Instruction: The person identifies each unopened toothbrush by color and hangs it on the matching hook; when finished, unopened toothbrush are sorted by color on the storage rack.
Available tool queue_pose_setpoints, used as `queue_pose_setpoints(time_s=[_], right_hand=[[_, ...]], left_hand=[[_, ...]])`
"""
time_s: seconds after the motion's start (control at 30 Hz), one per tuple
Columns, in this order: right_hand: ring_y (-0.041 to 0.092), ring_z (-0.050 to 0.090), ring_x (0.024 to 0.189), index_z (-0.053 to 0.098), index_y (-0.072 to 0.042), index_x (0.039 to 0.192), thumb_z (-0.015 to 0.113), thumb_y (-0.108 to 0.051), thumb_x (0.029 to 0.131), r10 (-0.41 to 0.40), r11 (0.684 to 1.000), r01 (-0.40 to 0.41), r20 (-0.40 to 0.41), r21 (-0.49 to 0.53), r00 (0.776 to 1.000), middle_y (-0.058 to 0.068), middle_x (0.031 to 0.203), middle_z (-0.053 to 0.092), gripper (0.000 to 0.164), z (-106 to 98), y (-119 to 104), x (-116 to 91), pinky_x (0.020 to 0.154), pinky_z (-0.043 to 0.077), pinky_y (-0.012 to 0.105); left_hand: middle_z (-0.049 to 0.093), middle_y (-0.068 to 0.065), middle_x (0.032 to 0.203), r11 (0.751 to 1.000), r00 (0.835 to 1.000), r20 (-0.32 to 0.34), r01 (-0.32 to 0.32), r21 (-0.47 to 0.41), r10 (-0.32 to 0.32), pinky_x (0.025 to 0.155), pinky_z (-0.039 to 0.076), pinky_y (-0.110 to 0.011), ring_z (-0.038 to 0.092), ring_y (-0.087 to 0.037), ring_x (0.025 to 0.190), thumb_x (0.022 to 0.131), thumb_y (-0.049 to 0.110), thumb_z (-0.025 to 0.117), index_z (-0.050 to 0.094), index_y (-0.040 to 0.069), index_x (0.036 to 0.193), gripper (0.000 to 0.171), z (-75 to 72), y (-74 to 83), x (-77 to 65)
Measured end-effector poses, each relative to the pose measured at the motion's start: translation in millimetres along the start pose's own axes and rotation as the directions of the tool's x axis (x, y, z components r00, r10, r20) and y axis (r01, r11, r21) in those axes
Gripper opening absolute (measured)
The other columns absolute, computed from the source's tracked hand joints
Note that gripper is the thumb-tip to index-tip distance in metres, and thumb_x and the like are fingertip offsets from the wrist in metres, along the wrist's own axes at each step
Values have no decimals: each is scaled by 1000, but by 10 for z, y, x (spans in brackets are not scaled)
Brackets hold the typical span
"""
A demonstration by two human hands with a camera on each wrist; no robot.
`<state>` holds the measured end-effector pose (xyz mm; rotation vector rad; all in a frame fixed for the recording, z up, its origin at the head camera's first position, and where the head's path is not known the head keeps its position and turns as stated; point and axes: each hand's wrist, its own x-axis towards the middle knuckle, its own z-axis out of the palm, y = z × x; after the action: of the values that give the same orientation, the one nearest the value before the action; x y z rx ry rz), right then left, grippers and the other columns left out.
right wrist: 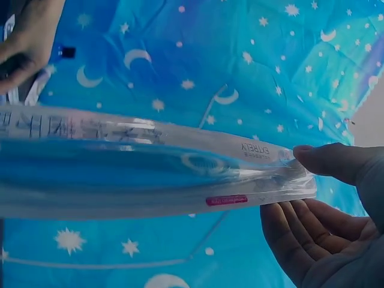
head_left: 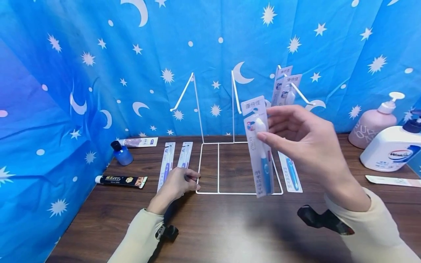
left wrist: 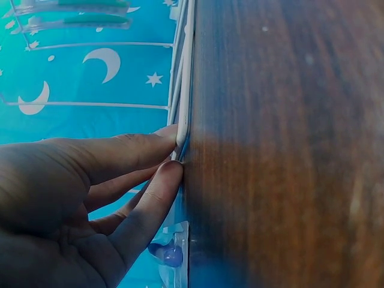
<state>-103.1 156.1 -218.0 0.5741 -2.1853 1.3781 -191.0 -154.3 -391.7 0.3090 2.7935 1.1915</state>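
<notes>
A blue toothbrush in a clear-fronted pack (head_left: 260, 157) stands upright, held between the thumb and fingers of my right hand (head_left: 306, 146). In the right wrist view the pack (right wrist: 120, 174) stretches across, pinched at one end. My left hand (head_left: 177, 184) pinches the front left corner of a white wire rack (head_left: 236, 193); the left wrist view shows thumb and fingertips around that rod (left wrist: 183, 129). Two toothbrush packs (head_left: 291, 82) hang on the rack's right arm. The middle and left arms carry nothing. Another blue toothbrush pack (head_left: 291, 173) lies right of the rack.
Two purple toothbrush packs (head_left: 168, 157) lie left of the rack. Further left are a blue bottle (head_left: 123, 156), a black tube (head_left: 121, 181) and a pale tube (head_left: 139, 142). Pink (head_left: 371, 126) and white (head_left: 388, 149) pump bottles stand right. A starry curtain (head_left: 213, 22) hangs behind.
</notes>
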Motion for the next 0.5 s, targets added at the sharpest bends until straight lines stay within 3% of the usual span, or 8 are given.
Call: queue_pose_setpoints(time_s=[0.5], right_hand=[[15, 65, 85, 63, -12, 122, 78, -18, 83, 16, 999, -16, 9, 50, 1000, -1, 98, 65, 42, 317, 199, 111, 74, 53, 24]], left_hand=[[62, 2, 73, 1000, 1000, 9, 12, 8, -12, 51, 44, -29, 55, -14, 62, 73, 5, 83, 76, 10, 98, 27, 10, 3, -12]])
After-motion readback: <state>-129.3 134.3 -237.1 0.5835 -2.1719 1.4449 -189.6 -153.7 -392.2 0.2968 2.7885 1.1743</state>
